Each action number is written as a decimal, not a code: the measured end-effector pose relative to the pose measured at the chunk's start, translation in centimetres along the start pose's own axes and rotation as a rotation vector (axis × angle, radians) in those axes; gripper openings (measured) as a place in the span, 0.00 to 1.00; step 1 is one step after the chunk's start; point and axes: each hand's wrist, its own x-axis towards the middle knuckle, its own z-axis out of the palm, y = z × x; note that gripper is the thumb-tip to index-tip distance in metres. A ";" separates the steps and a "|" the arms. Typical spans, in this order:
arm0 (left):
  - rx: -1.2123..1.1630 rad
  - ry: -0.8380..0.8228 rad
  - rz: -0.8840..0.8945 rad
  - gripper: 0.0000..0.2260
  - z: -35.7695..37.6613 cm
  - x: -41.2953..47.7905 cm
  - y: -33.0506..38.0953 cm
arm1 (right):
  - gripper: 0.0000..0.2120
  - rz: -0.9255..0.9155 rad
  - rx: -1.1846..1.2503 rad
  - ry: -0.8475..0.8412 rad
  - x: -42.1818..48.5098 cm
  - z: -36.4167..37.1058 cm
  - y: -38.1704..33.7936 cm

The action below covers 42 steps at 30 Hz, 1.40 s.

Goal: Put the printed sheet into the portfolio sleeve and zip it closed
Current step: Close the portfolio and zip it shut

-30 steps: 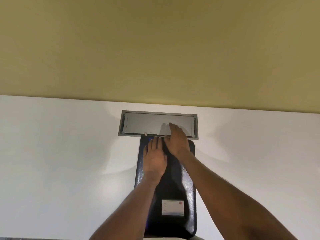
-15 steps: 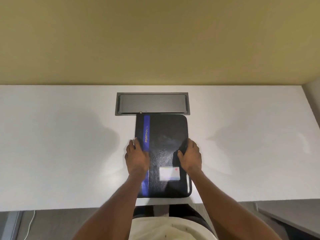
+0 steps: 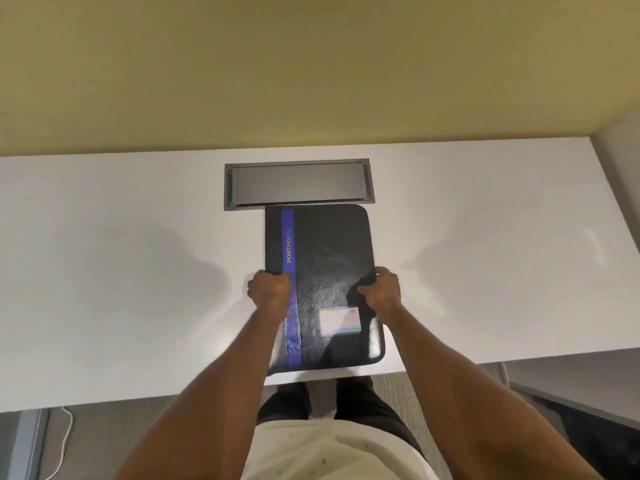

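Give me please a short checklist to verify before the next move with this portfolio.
1. Both hands hold the portfolio: ok, left hand on its left edge, right hand on its right edge.
2. Portfolio supported by the white table: ok, though its near end reaches the table edge.
3. Zipper fully closed: cannot tell; no zipper pull is visible.
4. Printed sheet inside: cannot tell; no loose sheet lies on the table.
5. Far end free of the grey cable hatch: not ok, it touches or slightly overlaps the hatch frame.
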 end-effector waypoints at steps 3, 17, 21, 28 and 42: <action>-0.042 0.008 -0.003 0.18 -0.4 4.7 -1.7 | 0.25 -0.017 0.101 0.037 -0.6 0.8 -2.2; -0.134 0.042 0.025 0.08 -12.7 10.8 5.7 | 0.24 -0.063 0.297 -0.033 1.2 9.1 -15.2; -0.113 -0.039 -0.017 0.13 -13.7 15.3 5.2 | 0.19 -0.029 0.313 -0.075 1.0 9.9 -16.9; -0.103 -0.042 -0.014 0.13 -14.4 15.4 5.6 | 0.18 -0.002 0.310 -0.196 1.0 10.3 -17.7; 0.016 -0.045 0.159 0.11 -13.8 12.7 4.5 | 0.26 -0.075 0.191 -0.264 -2.2 9.8 -17.4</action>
